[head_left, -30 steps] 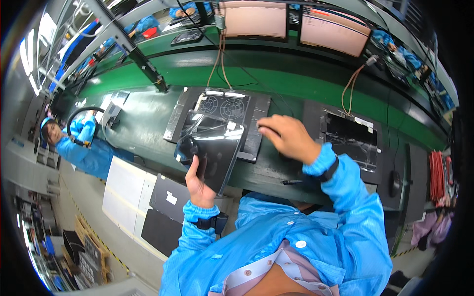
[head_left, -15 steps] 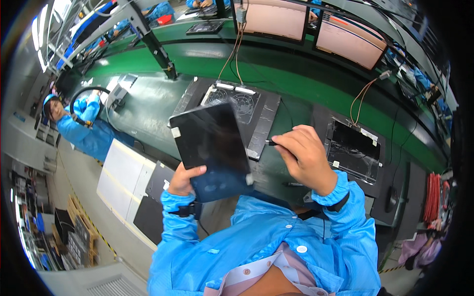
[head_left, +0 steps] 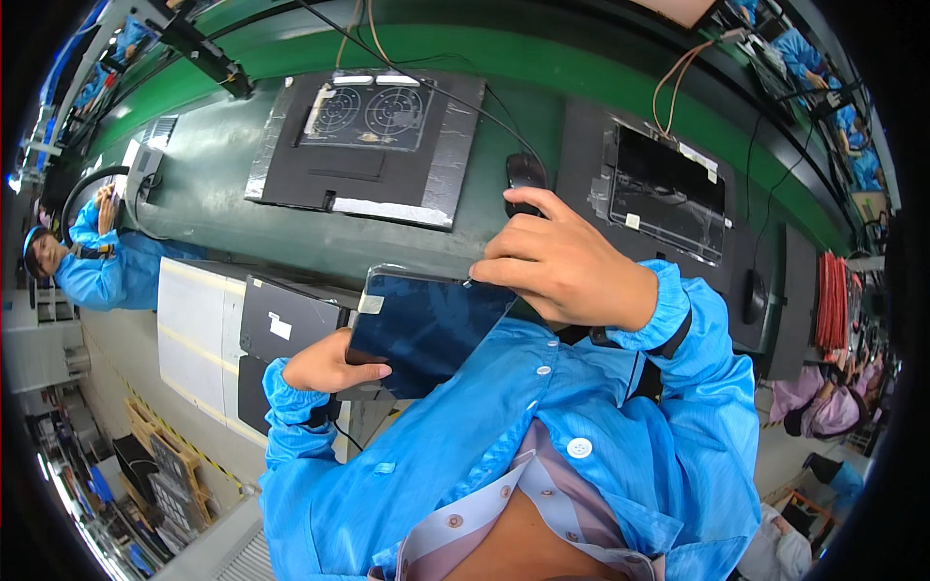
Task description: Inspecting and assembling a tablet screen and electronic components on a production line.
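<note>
My left hand (head_left: 329, 366) grips the left edge of a thin, glossy dark screen panel (head_left: 426, 334), thumb on its face. The panel is tilted in front of my chest and has a pale tab at its upper left corner. My right hand (head_left: 572, 266) is closed in a pinch at the panel's upper right edge. A tiny bright tip shows at its fingertips, but the rest of what they hold is hidden. Just beyond that hand lies a black computer mouse (head_left: 524, 174) with its cable.
A black board (head_left: 378, 179) with two circular patterns lies on the green bench. At right, another dark panel (head_left: 668, 189) rests on a black mat, near a second mouse (head_left: 756, 295). Dark cases (head_left: 291, 320) stand at left. A person in blue (head_left: 116, 261) works at far left.
My view has shifted right and down. The panel has been lowered and tipped toward me. My right hand, earlier apart from it with a small dark piece, is now at its edge.
</note>
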The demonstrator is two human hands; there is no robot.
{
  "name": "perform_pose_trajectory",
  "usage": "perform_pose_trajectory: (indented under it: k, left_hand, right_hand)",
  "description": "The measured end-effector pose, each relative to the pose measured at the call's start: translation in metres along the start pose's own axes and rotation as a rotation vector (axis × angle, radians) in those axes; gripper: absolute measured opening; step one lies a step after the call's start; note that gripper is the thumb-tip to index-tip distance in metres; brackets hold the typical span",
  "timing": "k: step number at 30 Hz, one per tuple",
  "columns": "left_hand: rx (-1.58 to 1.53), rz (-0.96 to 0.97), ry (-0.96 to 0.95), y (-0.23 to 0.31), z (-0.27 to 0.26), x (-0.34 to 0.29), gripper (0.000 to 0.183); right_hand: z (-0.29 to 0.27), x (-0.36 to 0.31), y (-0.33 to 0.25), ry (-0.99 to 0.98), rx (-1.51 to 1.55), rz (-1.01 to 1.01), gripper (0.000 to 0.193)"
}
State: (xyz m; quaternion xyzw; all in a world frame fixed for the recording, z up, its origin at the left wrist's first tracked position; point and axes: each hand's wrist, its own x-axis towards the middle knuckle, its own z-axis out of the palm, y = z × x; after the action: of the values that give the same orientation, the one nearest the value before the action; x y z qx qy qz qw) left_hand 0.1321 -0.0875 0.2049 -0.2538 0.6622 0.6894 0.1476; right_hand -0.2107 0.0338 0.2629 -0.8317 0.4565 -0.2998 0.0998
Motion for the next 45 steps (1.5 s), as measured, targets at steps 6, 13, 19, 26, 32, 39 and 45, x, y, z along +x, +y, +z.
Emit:
perform_pose_trajectory:
  k: [6, 13, 19, 26, 32, 39, 45]
  left_hand:
    - [0.011, -0.013, -0.063, 0.007, -0.001, 0.004, 0.037]
    - [0.059, -0.01, -0.097, 0.006, -0.008, 0.015, 0.041]
    - [0.035, -0.043, -0.07, 0.011, -0.001, 0.015, 0.031]
    - [0.004, -0.103, -0.078, 0.004, -0.004, 0.025, 0.037]
    - [-0.074, -0.046, 0.008, 0.007, 0.004, 0.017, 0.063]
    - [-0.086, 0.072, 0.104, 0.014, 0.004, 0.026, 0.036]
    - [0.078, 0.102, -0.053, 0.015, -0.017, 0.041, 0.033]
  right_hand:
    - [-0.001, -0.01, 0.002, -0.063, -0.001, 0.026, 0.03]
    - [-0.003, -0.009, 0.002, -0.066, -0.014, 0.013, 0.027]
    - [-0.002, -0.011, 0.006, -0.071, 0.002, -0.042, 0.022]
    - [-0.013, -0.008, 0.001, -0.172, -0.117, -0.098, 0.015]
    - [-0.005, -0.004, 0.006, -0.118, -0.144, -0.21, 0.009]
    - [0.0, -0.002, 0.022, -0.208, -0.106, -0.234, 0.013]
    - [0.0, -0.016, 0.006, 0.354, -0.191, -0.034, 0.027]
